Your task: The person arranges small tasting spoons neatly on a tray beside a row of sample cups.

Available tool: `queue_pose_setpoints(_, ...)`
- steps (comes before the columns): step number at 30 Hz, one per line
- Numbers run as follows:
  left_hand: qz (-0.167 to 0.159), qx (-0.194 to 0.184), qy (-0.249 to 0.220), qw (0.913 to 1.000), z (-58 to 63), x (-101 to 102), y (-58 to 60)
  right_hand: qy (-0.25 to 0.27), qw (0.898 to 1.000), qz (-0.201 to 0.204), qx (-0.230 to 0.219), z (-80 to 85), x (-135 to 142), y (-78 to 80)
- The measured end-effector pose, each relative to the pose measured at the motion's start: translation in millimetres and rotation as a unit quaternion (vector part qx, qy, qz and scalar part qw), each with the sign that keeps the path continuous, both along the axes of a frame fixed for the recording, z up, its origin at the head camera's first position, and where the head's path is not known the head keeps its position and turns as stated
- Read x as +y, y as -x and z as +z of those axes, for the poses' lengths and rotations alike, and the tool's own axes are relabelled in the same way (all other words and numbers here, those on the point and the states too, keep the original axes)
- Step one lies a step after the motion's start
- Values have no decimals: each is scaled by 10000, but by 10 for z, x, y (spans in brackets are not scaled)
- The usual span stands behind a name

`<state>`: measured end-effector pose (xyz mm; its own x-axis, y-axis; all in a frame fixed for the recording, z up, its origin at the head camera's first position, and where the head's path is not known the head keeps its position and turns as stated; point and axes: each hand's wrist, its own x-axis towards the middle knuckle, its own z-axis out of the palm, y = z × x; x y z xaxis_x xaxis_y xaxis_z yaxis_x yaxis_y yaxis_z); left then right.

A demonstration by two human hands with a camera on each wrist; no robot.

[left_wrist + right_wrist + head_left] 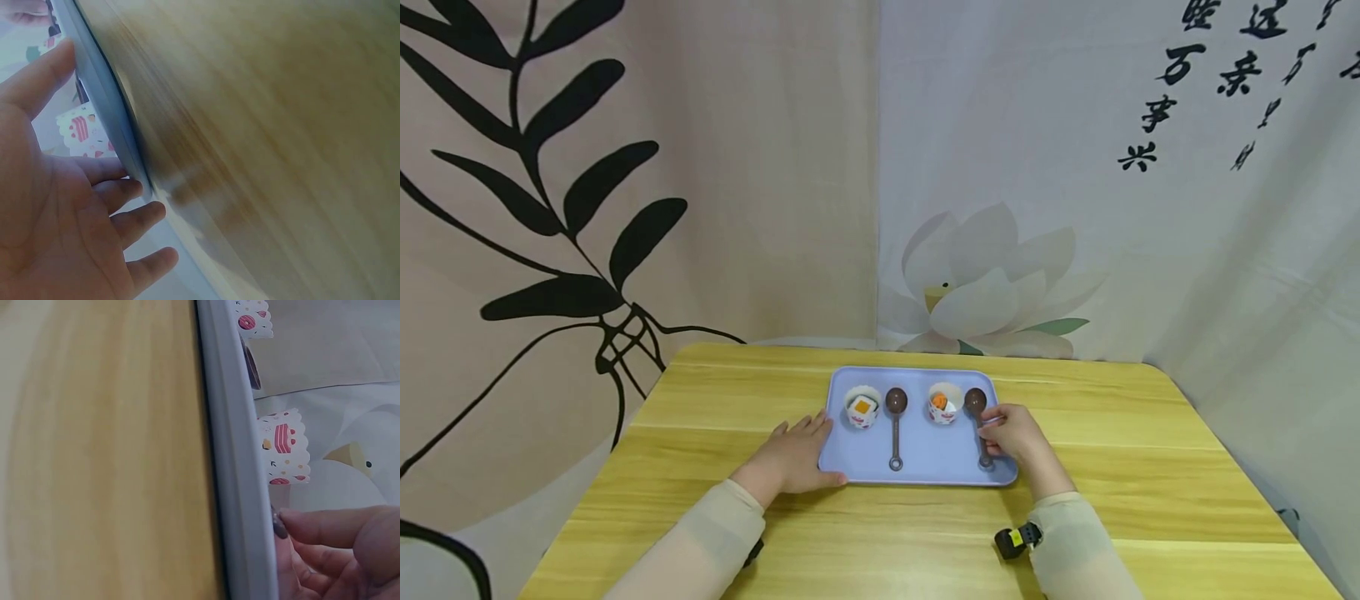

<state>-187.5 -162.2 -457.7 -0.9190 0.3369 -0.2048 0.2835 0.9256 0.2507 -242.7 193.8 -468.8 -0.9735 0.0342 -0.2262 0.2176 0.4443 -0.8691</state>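
A light-purple tray [928,467] lies on the table, bearing two printed paper cups and two brown spoons. My left hand [792,458] touches the tray's left edge and near left corner with its fingers spread. At the tray's right side, my right hand [1013,429] pinches the handle of the right spoon [976,402], whose bowl points away from me. The left spoon [896,402] lies between the cups. In the left cup [859,422] sits a white piece with an orange square on top; the right cup [952,411] contains an orange piece.
The wooden table [880,542] extends around the tray, and its far edge runs close behind it. Behind the table hangs a cloth backdrop [775,208] with a dark leafy plant, a pale lotus and black characters. A small black camera [1015,540] sits at my right wrist.
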Motion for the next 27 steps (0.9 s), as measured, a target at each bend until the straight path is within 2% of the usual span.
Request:
queue_pose_setpoints(11,15,15,27,10000,-52,-6,5,-240,9997,-30,37,-45,-33,-6)
queue_pose_setpoints(27,20,11,37,10000,-59,5,15,-562,9983,-37,130,-49,-41,-3)
